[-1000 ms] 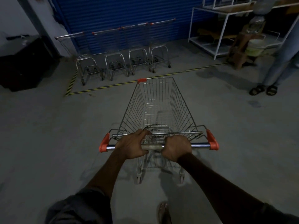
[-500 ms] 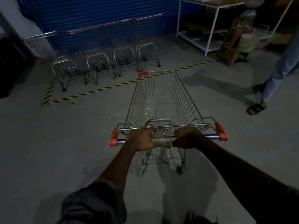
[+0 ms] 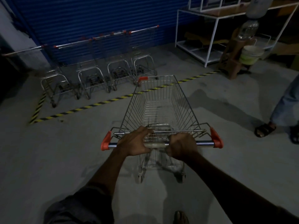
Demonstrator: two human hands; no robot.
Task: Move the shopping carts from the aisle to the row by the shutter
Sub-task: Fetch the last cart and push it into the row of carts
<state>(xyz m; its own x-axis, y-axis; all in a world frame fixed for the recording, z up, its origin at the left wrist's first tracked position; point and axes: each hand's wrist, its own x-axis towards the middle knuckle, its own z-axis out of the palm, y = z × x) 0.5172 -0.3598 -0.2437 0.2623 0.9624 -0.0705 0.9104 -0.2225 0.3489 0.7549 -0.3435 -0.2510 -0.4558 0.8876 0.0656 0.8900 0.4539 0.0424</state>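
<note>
An empty wire shopping cart point(image 3: 159, 104) with red handle ends stands on the concrete floor in front of me. My left hand point(image 3: 134, 142) and my right hand point(image 3: 182, 145) both grip its handle bar point(image 3: 203, 143), side by side near the middle. The cart's front edge overlaps the yellow-black floor tape point(image 3: 97, 104). Beyond the tape, a row of several carts point(image 3: 90, 78) is parked against the blue shutter point(image 3: 97, 21), their handles toward me.
A white metal rack point(image 3: 207, 50) stands at the back right, with a wooden stool, a pale bucket point(image 3: 250, 54) and a bottle beside it. A person's legs in sandals point(image 3: 265, 129) stand at the right. A dark counter is at the far left.
The cart has rolled forward toward the tape and the parked row. The view has shifted, and the person at the right is closer. Both hands kept their grip.
</note>
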